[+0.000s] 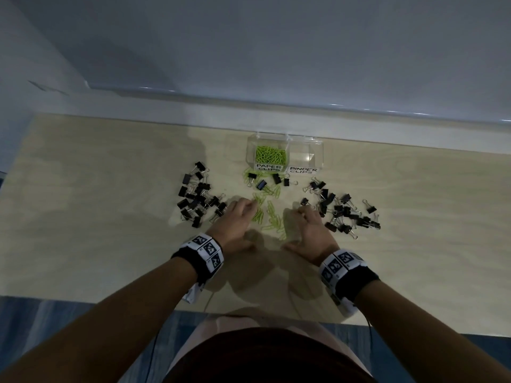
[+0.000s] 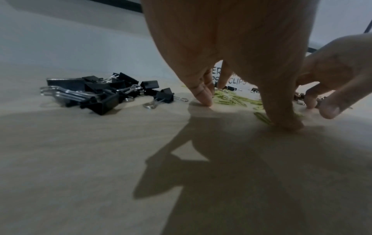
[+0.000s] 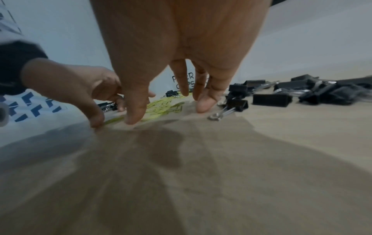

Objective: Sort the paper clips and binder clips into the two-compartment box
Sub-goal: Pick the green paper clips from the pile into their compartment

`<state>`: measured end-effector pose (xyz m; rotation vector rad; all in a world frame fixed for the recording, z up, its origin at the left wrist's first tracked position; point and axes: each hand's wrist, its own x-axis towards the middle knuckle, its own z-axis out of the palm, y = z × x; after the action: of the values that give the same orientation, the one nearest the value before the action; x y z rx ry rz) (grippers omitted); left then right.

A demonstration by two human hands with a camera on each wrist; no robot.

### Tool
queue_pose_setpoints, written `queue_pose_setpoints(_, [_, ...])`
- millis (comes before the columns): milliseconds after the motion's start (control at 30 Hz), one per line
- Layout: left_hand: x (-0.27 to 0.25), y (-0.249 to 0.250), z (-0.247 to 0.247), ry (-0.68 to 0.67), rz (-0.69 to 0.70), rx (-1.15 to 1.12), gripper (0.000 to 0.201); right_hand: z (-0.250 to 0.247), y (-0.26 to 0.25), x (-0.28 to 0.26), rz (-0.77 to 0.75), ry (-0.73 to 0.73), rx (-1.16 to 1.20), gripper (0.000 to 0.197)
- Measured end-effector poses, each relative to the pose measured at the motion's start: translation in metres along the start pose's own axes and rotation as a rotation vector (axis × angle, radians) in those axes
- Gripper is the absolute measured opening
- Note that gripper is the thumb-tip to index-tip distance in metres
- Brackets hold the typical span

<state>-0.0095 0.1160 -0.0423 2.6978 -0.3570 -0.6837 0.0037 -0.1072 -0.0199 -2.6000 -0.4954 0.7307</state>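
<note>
A clear two-compartment box (image 1: 315, 146) stands at the back. Its left half, labelled PAPER CLIPS, holds green paper clips (image 1: 269, 154); the right half, labelled BINDER CLIPS, looks empty. Loose green paper clips (image 1: 269, 214) lie in the middle of the table between my hands. My left hand (image 1: 246, 217) sets its fingertips (image 2: 205, 101) and thumb down around these loose clips (image 2: 231, 99), the thumb touching one. My right hand (image 1: 294, 228) hovers with straight fingers (image 3: 203, 105) just above the clips (image 3: 161, 106) and grips nothing. Black binder clips lie in piles at left (image 1: 197, 194) and right (image 1: 343, 211).
A few binder clips (image 1: 265, 182) lie mixed with paper clips right in front of the box. The light wooden table (image 1: 110, 217) ends at a white wall ledge behind the box. The left pile (image 2: 100, 93) sits close to my left little finger; the right pile (image 3: 271, 99) lies beside my right hand.
</note>
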Motion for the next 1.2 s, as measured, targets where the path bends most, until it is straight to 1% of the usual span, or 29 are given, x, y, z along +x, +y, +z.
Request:
queue_pose_setpoints(33, [0.002, 0.003, 0.0, 0.018, -0.003, 0.006, 0.077, 0.001, -0.004, 0.003, 0.007, -0.021, -0.021, 0.082])
queue_pose_setpoints(67, [0.004, 0.005, 0.0, 0.043, -0.004, -0.01, 0.081, 0.002, -0.007, 0.008, 0.011, -0.028, -0.022, 0.078])
queue_pose_setpoints(133, [0.01, 0.008, -0.001, 0.084, -0.025, -0.109, 0.086, 0.004, -0.014, 0.019, 0.002, -0.012, 0.004, 0.065])
queue_pose_setpoints(167, [0.013, 0.01, -0.002, 0.095, -0.04, -0.16, 0.085, 0.006, -0.015, 0.024, -0.011, 0.003, 0.02, 0.061])
queue_pose_setpoints(267, [0.023, 0.015, -0.009, 0.141, -0.052, -0.229, 0.069, 0.009, -0.02, 0.036, -0.026, 0.046, 0.099, 0.056])
queue_pose_setpoints(333, [0.028, 0.016, -0.011, 0.163, -0.047, -0.226, 0.056, 0.008, -0.023, 0.041, -0.023, 0.099, 0.13, 0.051])
queue_pose_setpoints(433, [0.034, 0.018, -0.015, 0.158, -0.055, -0.175, 0.041, 0.007, -0.027, 0.046, -0.045, 0.15, 0.134, 0.037])
queue_pose_setpoints(533, [0.037, 0.02, -0.019, 0.15, -0.053, -0.113, 0.029, 0.004, -0.028, 0.047, -0.072, 0.175, 0.133, 0.026])
queue_pose_setpoints(633, [0.037, 0.022, -0.022, 0.153, -0.058, -0.091, 0.025, 0.002, -0.024, 0.047, -0.075, 0.178, 0.119, 0.015])
queue_pose_setpoints(733, [0.037, 0.026, -0.025, 0.164, -0.081, -0.117, 0.025, -0.002, -0.018, 0.048, -0.044, 0.172, 0.145, 0.012])
queue_pose_setpoints(800, [0.038, 0.027, -0.026, 0.172, -0.102, -0.167, 0.022, -0.006, -0.014, 0.049, -0.001, 0.177, 0.184, 0.01])
queue_pose_setpoints(933, [0.035, 0.029, -0.03, 0.201, -0.147, -0.336, 0.012, -0.023, -0.011, 0.052, 0.056, 0.255, 0.313, 0.008])
queue_pose_setpoints(1067, [0.035, 0.03, -0.054, 0.221, -0.085, -0.439, 0.01, -0.061, -0.021, 0.073, 0.059, 0.328, 0.383, 0.01])
queue_pose_setpoints(1133, [0.04, 0.029, -0.073, 0.245, -0.061, -0.466, 0.01, -0.08, -0.029, 0.091, 0.047, 0.354, 0.362, 0.009])
queue_pose_setpoints(1200, [0.05, 0.023, -0.095, 0.307, -0.055, -0.486, 0.009, -0.092, -0.037, 0.112, 0.041, 0.362, 0.3, 0.009])
